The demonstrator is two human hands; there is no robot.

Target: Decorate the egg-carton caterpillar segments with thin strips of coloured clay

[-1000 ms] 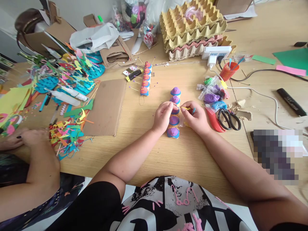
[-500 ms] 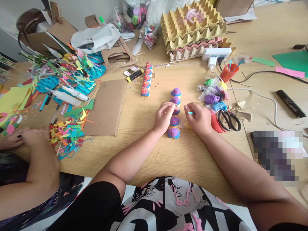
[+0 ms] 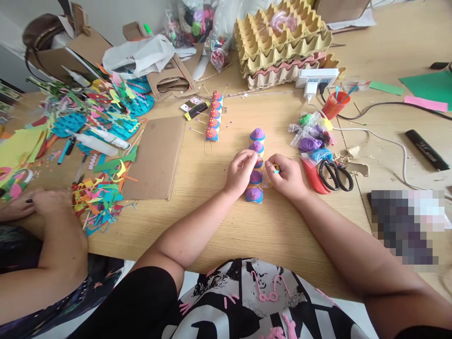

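Observation:
A row of egg-carton cups [image 3: 254, 194] covered in blue and purple clay, with yellow between them, stands on the table before me. My left hand [image 3: 242, 170] is at the left side of the row's middle, thumb and fingers pinched together; whatever they hold is too small or hidden. Just right of the row, my right hand [image 3: 287, 175] is closed around a slim tool whose light-blue end [image 3: 277, 171] shows by the thumb. Some yellow shows behind those fingers. A clear plastic bag [image 3: 267, 181] lies partly under that hand.
A similar red-and-blue row [image 3: 213, 117] with pin-like sticks stands farther back. Scissors [image 3: 335, 175], bagged clay [image 3: 310, 143] and a red cup [image 3: 334, 106] lie right, cardboard [image 3: 155, 157] and paper scraps [image 3: 97, 197] left. Egg trays [image 3: 282, 42] are stacked behind. Another person's arm [image 3: 58, 230] rests at left.
My right hand has moved slightly left and down, closer to the row, and the light-blue end has shifted with it. My left hand has stayed nearly still.

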